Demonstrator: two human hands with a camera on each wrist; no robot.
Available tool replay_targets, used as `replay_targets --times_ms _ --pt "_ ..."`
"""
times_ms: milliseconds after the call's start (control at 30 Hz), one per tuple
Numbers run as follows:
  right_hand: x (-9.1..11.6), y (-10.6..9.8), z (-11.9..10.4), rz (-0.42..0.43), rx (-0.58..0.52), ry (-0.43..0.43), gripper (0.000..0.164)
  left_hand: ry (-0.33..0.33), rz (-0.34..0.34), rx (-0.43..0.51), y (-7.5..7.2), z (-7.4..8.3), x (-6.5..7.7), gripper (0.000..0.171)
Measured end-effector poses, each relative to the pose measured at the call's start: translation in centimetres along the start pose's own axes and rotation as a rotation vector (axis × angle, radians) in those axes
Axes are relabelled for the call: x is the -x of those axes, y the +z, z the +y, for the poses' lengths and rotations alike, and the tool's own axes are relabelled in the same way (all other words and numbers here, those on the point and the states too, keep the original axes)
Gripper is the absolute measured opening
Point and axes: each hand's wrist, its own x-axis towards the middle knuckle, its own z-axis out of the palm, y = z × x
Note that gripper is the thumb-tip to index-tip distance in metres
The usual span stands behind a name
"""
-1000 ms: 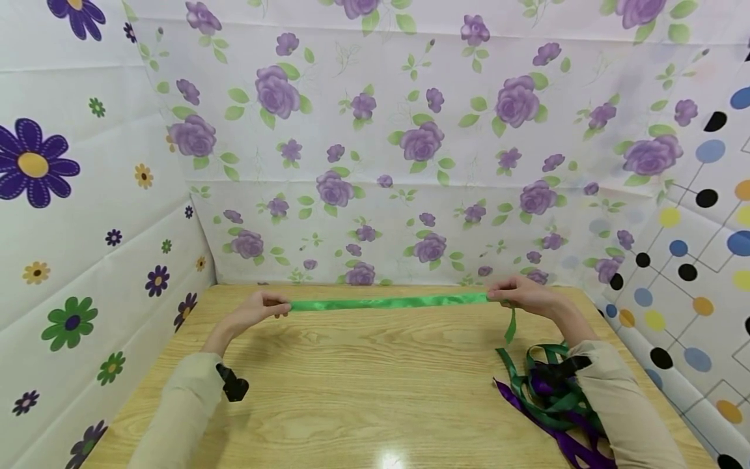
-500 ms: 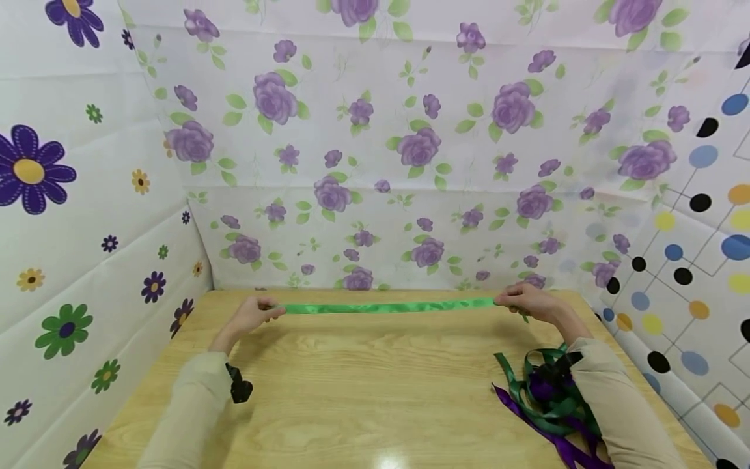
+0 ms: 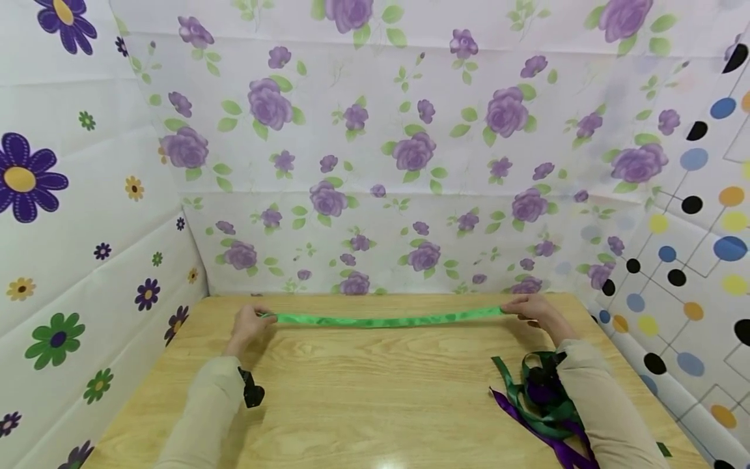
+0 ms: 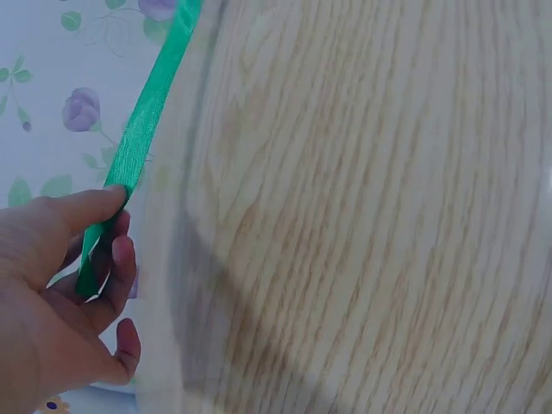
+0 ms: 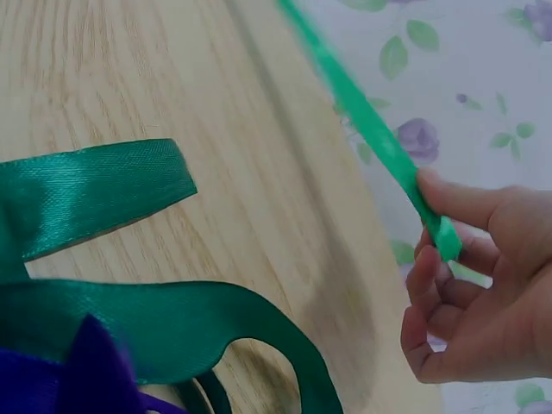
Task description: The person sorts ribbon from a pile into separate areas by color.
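Note:
A bright green satin ribbon (image 3: 381, 322) stretches between both hands near the table's far edge, sagging slightly in the middle. At its left end my left hand (image 3: 249, 326) pinches it between thumb and fingers; in the left wrist view a short tail of ribbon (image 4: 142, 138) lies inside the curled fingers. My right hand (image 3: 536, 312) pinches the other end, and the right wrist view has the ribbon tip (image 5: 447, 240) just poking past the thumb. Below the right forearm lies a tangled heap of dark green ribbon (image 3: 515, 391) and purple ribbon (image 3: 521, 417).
The wooden table (image 3: 363, 391) meets a rose-print cloth (image 3: 375, 150) at the back. A daisy-print cloth (image 3: 76, 260) hangs on the left, a dotted cloth (image 3: 685, 273) on the right. A dark green scrap (image 3: 663, 449) shows beside the right sleeve.
The hands have spread a little farther apart. The ribbon's loose tail, hanging below the right hand earlier, has gone as that hand slid to the end. The head view has shifted slightly.

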Motion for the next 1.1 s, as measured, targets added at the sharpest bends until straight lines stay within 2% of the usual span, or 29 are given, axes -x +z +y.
replay_targets --times_ms 133,267,400,500,633,900,1100 --pt "-0.2 0.2 0.4 0.039 -0.004 0.002 0.038 -0.027 0.04 -0.015 0.4 -0.2 0.0 0.024" --pt "-0.3 0.2 0.6 0.074 -0.012 -0.001 0.039 -0.037 0.065 0.015 0.5 -0.4 -0.2 0.028" --pt "-0.4 0.5 0.6 0.102 -0.037 0.022 0.038 -0.081 0.116 0.039 0.6 -0.3 0.1 0.035" --pt "-0.3 0.5 0.5 0.135 -0.025 0.035 0.038 -0.117 0.143 0.041 0.6 -0.4 0.3 0.039" --pt "-0.4 0.3 0.7 0.186 0.016 0.049 0.038 -0.124 0.16 0.03 0.5 -0.5 0.5 0.039" --pt "-0.2 0.3 0.9 0.203 -0.002 0.063 0.034 -0.112 0.136 0.03 0.3 -0.5 0.9 0.035" --pt "0.1 0.9 0.0 0.142 -0.057 0.058 0.029 -0.071 0.095 0.024 0.3 0.3 1.2 0.032"
